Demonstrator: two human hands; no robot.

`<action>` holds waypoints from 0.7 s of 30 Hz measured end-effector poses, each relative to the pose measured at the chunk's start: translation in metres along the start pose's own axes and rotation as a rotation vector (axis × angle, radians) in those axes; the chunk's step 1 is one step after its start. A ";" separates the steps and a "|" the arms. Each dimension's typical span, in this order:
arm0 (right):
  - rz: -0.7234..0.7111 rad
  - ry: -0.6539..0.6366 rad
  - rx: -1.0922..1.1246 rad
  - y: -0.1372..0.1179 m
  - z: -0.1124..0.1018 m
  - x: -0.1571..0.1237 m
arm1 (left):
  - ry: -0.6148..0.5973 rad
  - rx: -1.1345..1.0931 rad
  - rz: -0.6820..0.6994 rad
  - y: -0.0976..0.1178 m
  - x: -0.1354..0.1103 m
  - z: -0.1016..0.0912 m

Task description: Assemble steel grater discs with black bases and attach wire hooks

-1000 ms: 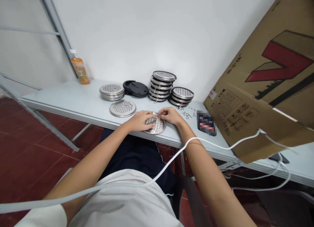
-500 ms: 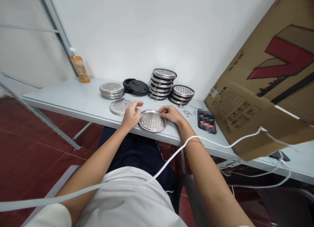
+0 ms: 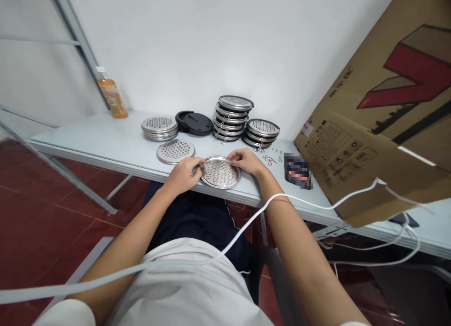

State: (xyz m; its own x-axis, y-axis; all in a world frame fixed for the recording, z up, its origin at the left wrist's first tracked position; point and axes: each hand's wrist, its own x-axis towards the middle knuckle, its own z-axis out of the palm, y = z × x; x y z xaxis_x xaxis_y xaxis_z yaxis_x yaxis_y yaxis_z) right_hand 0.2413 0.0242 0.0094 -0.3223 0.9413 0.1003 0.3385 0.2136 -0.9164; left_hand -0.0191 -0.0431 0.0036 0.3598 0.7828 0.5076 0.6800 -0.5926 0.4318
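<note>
A round metal grater plate (image 3: 221, 173) with a raised rim lies at the table's front edge, its rough holes facing up. At its left rim, my left hand (image 3: 185, 174) is closed, thumb and fingertips pinching the edge. My right hand (image 3: 247, 161) grips the upper right of the same rim between thumb and fingers. Just behind my left hand lies a single grater plate (image 3: 176, 151), flat on the table. Farther back sits a stack of similar plates (image 3: 159, 124), beside black round plastic parts (image 3: 197, 123).
Assembled graters with wire clips form a tall stack (image 3: 232, 119) and a shorter stack (image 3: 261, 132). Loose wire clips (image 3: 269, 160) and a pixelated dark item (image 3: 298, 172) lie rightward. A cardboard box (image 3: 352, 152) borders the right, an orange bottle (image 3: 112, 98) the left. A white cable (image 3: 246, 226) crosses my arms.
My left hand has come down to the left rim of the grater plate and closed on it, uncovering the plate behind. My right hand stays at the upper right rim.
</note>
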 end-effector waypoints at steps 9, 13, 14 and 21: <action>0.003 -0.008 -0.037 0.005 0.001 0.003 | -0.022 0.085 0.070 0.003 0.000 0.003; -0.058 -0.012 -0.106 0.007 0.000 0.004 | -0.016 0.144 0.074 0.006 -0.002 0.004; -0.081 -0.011 -0.105 0.006 0.000 0.003 | -0.016 0.157 0.073 0.007 -0.002 0.004; -0.169 -0.162 -0.269 0.001 -0.003 -0.029 | -0.061 0.243 0.085 0.009 0.000 0.004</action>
State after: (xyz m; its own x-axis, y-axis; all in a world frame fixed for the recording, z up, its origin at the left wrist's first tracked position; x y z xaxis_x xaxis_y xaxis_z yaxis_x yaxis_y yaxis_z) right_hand 0.2534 -0.0026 0.0071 -0.5223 0.8377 0.1593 0.4822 0.4443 -0.7550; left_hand -0.0104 -0.0478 0.0041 0.4551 0.7465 0.4854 0.7765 -0.5995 0.1940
